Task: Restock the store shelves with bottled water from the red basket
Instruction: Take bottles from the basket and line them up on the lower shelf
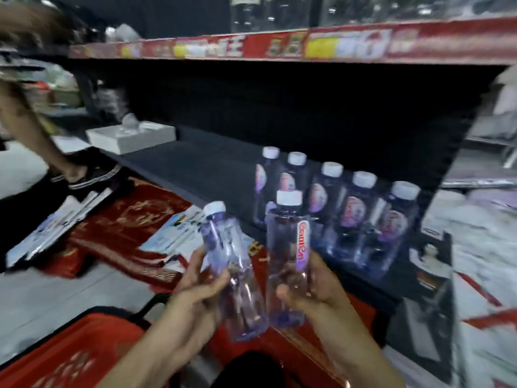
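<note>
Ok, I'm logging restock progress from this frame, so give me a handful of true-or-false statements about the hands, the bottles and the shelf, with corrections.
1. Each hand holds one water bottle. True: the left hand grips the tilted bottle and the right hand grips the upright bottle.
2. The shelf has no bottles on it yet. False: a row of bottles already stands on the dark shelf.
3. The bottles have white caps. True.
4. The red basket sits on the shelf. False: it is down at the lower left, below the hands.
5. A white box lies at the shelf's left end. True.
</note>
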Available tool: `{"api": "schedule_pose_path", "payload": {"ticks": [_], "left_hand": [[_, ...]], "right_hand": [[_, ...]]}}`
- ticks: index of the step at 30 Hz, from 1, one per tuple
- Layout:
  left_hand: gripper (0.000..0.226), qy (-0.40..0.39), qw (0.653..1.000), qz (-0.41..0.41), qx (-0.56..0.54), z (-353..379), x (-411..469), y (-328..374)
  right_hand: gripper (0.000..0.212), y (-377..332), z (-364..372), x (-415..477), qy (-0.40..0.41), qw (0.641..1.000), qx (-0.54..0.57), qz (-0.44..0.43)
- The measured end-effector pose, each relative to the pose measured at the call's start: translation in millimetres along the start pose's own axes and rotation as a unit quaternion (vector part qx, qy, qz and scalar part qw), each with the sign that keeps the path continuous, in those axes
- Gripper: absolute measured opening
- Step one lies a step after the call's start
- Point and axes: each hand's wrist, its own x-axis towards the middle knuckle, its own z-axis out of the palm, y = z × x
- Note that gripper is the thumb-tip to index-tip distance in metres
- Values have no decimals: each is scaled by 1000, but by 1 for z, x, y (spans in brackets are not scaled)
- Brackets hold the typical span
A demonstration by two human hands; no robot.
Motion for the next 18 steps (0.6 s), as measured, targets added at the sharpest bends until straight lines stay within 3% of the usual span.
{"api": "schedule_pose_path", "payload": {"ticks": [3,8,12,15,18], "left_hand": [[89,-40,987,65,140,49,19,-32],[80,7,932,173,318,116,43,-79],[73,26,874,238,424,134,56,-102],[71,38,840,277,466,138,64,-112],[74,58,841,283,457,138,74,-123]], "right_hand": [[65,-4,-40,-22,98,993,-37,-48],[63,-11,-80,-34,215,969,-37,-117],[65,2,-96,-34,270,955,-63,-104],[63,12,-104,-28,285,951,-86,-85],[70,16,-108,-19,299,946,-94,-80]]}}
